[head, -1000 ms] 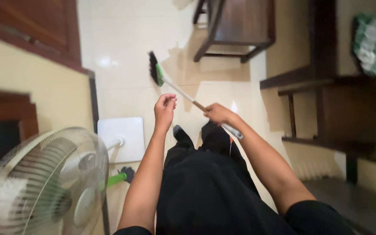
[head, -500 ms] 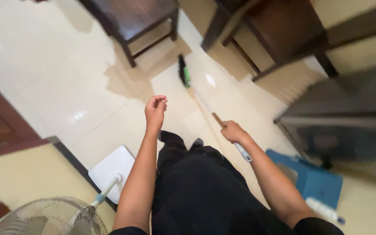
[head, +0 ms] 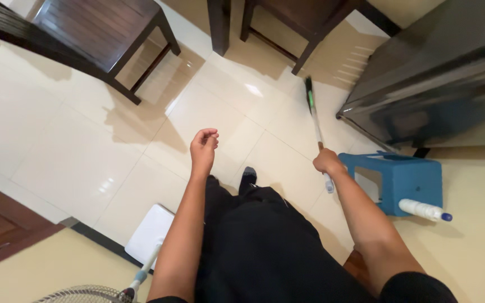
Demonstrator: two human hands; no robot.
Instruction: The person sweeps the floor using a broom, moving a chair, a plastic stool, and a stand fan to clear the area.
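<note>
My right hand (head: pixel 328 163) wraps the broom (head: pixel 313 115) handle, so the stretch inside my fist is hidden, and the bristle end is too blurred to make out. The fan (head: pixel 85 294) is cut off by the bottom edge, the dark chair (head: pixel 94 33) by the top edge.

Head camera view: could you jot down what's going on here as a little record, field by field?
Right hand: gripping the handle of a broom with a green and black head, which reaches toward the floor ahead
Left hand: raised, fingers loosely curled, holding nothing
Floor: glossy cream tiles
Right side: blue plastic stool with a white bottle lying on it, beside a dark cabinet
Ahead: dark wooden chairs
Lower left: standing fan with a white base
</note>
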